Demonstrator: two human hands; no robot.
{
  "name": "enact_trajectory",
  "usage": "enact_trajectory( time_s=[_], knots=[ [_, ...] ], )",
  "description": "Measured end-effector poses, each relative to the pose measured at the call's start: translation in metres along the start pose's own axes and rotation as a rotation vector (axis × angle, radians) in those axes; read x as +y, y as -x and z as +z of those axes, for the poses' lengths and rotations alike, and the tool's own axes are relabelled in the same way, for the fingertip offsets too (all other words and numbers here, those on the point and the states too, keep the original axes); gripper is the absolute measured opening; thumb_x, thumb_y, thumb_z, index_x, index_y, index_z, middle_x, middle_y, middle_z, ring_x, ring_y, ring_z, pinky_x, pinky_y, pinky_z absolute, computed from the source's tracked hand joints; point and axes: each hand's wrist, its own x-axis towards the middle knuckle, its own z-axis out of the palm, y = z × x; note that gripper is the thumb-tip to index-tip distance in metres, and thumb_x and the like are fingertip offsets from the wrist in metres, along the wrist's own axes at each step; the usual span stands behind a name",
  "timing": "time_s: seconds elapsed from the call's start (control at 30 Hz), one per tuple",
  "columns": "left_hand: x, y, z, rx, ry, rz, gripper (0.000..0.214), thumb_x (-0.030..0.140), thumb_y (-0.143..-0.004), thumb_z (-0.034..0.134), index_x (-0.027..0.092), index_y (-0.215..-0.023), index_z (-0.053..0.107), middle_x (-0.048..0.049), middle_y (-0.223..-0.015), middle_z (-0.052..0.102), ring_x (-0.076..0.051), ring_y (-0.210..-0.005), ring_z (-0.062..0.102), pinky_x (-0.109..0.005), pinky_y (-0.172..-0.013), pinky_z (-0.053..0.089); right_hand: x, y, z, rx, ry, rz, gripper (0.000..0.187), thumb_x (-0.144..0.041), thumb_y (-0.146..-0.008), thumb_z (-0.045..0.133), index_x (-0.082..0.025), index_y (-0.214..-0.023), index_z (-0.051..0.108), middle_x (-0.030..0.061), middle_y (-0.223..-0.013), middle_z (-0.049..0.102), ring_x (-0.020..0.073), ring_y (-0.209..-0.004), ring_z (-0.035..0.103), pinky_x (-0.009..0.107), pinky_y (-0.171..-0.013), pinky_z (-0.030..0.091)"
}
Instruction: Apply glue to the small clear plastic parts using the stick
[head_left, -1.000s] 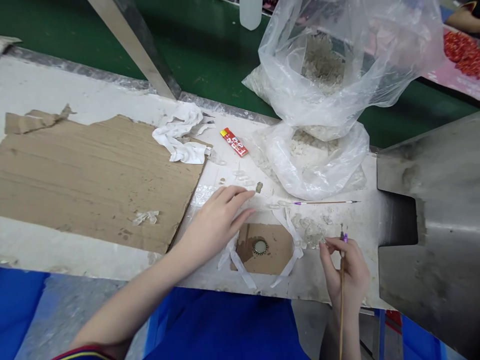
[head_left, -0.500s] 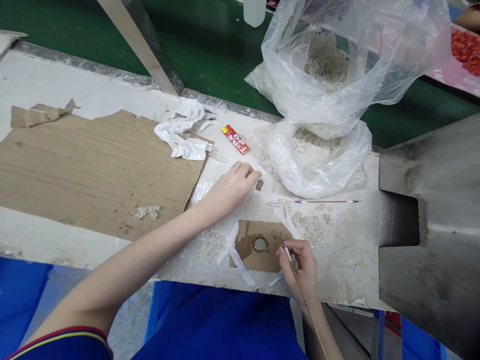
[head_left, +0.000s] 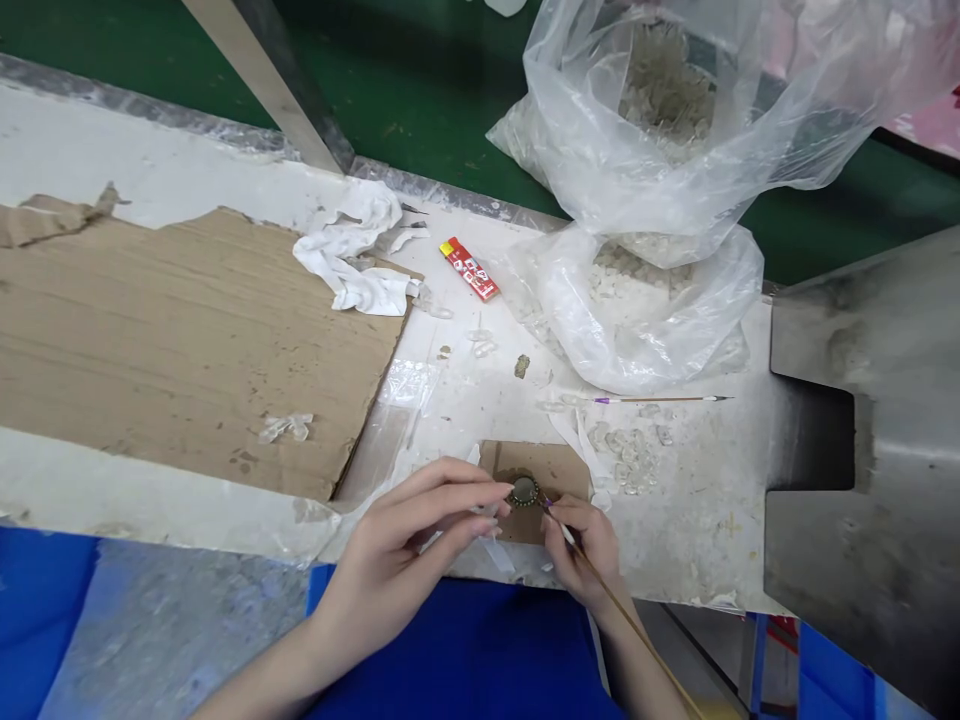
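Note:
A round metal bezel with a beaded rim [head_left: 523, 491] lies on a small brown cardboard square [head_left: 551, 468]. My left hand [head_left: 412, 530] comes in from the left, its fingertips against the bezel's left rim; I cannot tell whether they grip it. My right hand [head_left: 586, 550] holds a thin wooden brush [head_left: 622, 610] with a purple band, its tip close to the bezel's right side. Both hands hide the lower part of the cardboard square. Small transparent crystal chips [head_left: 626, 460] lie just right of the square.
A second thin brush [head_left: 660, 399] lies above the hands, below bulging plastic bags of chips [head_left: 645, 200]. Further left are a red box [head_left: 470, 268], a white cloth [head_left: 352, 260] and a torn cardboard sheet [head_left: 187, 340]. A grey metal housing [head_left: 862, 450] stands at the right.
My left hand has moved down from the upper table to the bezel. My right hand has brought the brush tip nearer the bezel. The view has shifted slightly.

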Motion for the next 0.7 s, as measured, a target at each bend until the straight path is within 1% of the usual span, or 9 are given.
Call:
enact_trajectory(
  time_s=[0.07, 0.2, 0.3, 0.4, 0.53, 0.63, 0.7],
  knots=[
    [0.0, 0.001, 0.001, 0.031, 0.082, -0.051, 0.047, -0.003, -0.091, 0.065, 0.036, -0.111, 0.084, 0.0017, -0.098, 0.078, -0.013, -0.085, 0.08, -0.014, -0.073, 0.065, -0.001, -0.001, -0.002, 0.011, 0.014, -0.009, 0.011, -0.018, -0.103, 0.056, -0.026, -0.099, 0.063, -0.0027, -0.064, 0.069, 0.0157, -0.049, 0.065, 0.025, -0.048, 0.053],
    [0.003, 0.003, -0.002, 0.052, 0.127, -0.072, 0.046, -0.002, -0.093, 0.065, 0.037, -0.104, 0.086, 0.0029, -0.099, 0.078, -0.011, -0.084, 0.079, -0.014, -0.077, 0.066, -0.004, -0.004, -0.005, 0.048, 0.042, -0.021, 0.011, -0.023, -0.102, 0.064, -0.025, -0.092, 0.065, -0.0026, -0.062, 0.07, 0.0145, -0.045, 0.063, 0.024, -0.044, 0.051],
    [0.005, 0.008, -0.004, 0.044, 0.133, -0.117, 0.047, 0.0, -0.094, 0.066, 0.04, -0.11, 0.085, 0.0026, -0.105, 0.079, -0.012, -0.089, 0.079, -0.014, -0.077, 0.065, -0.006, -0.005, -0.004, 0.081, 0.058, 0.015, 0.014, -0.022, -0.1, 0.068, -0.024, -0.086, 0.065, -0.0016, -0.062, 0.072, 0.0147, -0.047, 0.066, 0.023, -0.043, 0.052],
    [0.005, 0.01, -0.006, 0.012, 0.121, -0.169, 0.047, 0.002, -0.093, 0.071, 0.042, -0.115, 0.083, 0.0011, -0.112, 0.079, -0.014, -0.094, 0.08, -0.014, -0.078, 0.065, -0.008, -0.006, -0.002, 0.1, 0.06, 0.061, 0.017, -0.02, -0.098, 0.07, -0.023, -0.082, 0.066, -0.0011, -0.063, 0.073, 0.0149, -0.049, 0.069, 0.023, -0.044, 0.053],
    [0.005, 0.007, -0.004, 0.019, 0.133, -0.159, 0.049, 0.001, -0.086, 0.074, 0.04, -0.113, 0.085, -0.0001, -0.104, 0.079, -0.014, -0.087, 0.081, -0.014, -0.073, 0.066, -0.006, -0.004, 0.003, 0.109, 0.046, 0.116, 0.021, -0.018, -0.098, 0.068, -0.023, -0.078, 0.067, -0.0016, -0.06, 0.072, 0.0151, -0.049, 0.069, 0.023, -0.045, 0.055],
    [0.007, 0.004, -0.001, 0.035, 0.155, -0.149, 0.048, -0.001, -0.084, 0.073, 0.039, -0.108, 0.087, 0.0006, -0.098, 0.079, -0.013, -0.081, 0.082, -0.011, -0.066, 0.065, -0.004, -0.003, 0.008, 0.122, 0.023, 0.155, 0.023, -0.022, -0.099, 0.067, -0.024, -0.076, 0.069, -0.0004, -0.062, 0.073, 0.016, -0.052, 0.07, 0.024, -0.047, 0.056],
    [0.008, 0.004, 0.0, 0.055, 0.186, -0.163, 0.051, -0.002, -0.083, 0.073, 0.04, -0.109, 0.086, 0.002, -0.098, 0.081, -0.013, -0.081, 0.082, -0.011, -0.068, 0.065, -0.003, -0.003, 0.011, 0.133, -0.001, 0.172, 0.025, -0.024, -0.099, 0.068, -0.024, -0.074, 0.069, 0.0002, -0.063, 0.073, 0.0158, -0.052, 0.07, 0.024, -0.047, 0.055]
  ],
)
